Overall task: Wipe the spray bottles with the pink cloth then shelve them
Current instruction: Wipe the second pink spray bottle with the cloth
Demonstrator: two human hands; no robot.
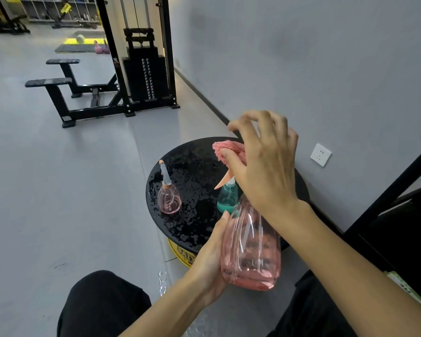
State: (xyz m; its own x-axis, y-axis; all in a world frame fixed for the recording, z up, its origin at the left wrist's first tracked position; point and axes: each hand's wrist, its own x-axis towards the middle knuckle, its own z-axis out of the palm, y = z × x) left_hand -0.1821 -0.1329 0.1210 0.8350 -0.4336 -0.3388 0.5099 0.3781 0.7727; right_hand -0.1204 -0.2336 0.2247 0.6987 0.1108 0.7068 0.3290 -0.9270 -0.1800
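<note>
My left hand point(210, 259) grips the body of a large clear pink spray bottle point(250, 251), held above my lap in front of a round black table point(192, 166). Over the bottle's top, my right hand point(260, 164) presses the fluffy pink cloth point(225, 148) against the spray head; only the orange trigger point(225, 180) pokes out below it. A small round pink spray bottle point(168, 197) with a long nozzle stands upright on the table's left side. Behind the held bottle a teal spray bottle point(227, 199) stands on the table, partly hidden.
The black tabletop is wet and sits on a yellow base point(180, 251). A black shelf frame point(399, 215) rises at the right by the grey wall with a socket point(320, 154). A black cable weight machine point(144, 69) and its bench stand farther back on the floor.
</note>
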